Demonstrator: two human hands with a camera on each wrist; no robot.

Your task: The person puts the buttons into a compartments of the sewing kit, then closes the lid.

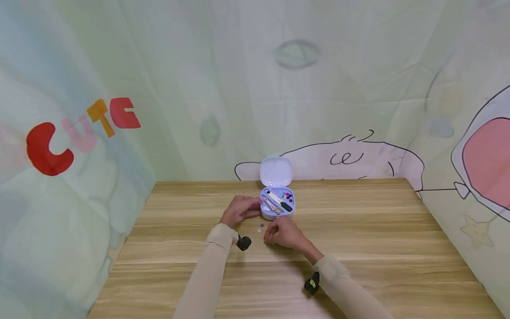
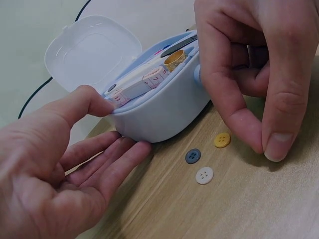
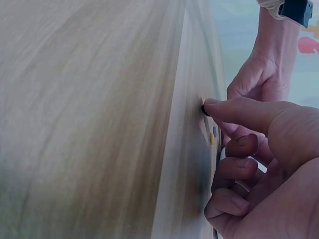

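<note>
Patterned cloth (image 1: 255,110) backs the table (image 1: 358,248), where the left hand (image 2: 45,154) grips an open box (image 2: 164,117) on the tabletop; near three buttons (image 2: 193,156), the right hand (image 1: 284,232) pinches a dark piece (image 3: 205,111). Button handling, apparently; next calls for steady fingertips.

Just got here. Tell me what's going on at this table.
A person has a small sewing box open on the table. The left hand touches the box's side; the right hand pinches a small dark thing, perhaps a button. A yellow button, a grey button and a white button lie nearby.
</note>
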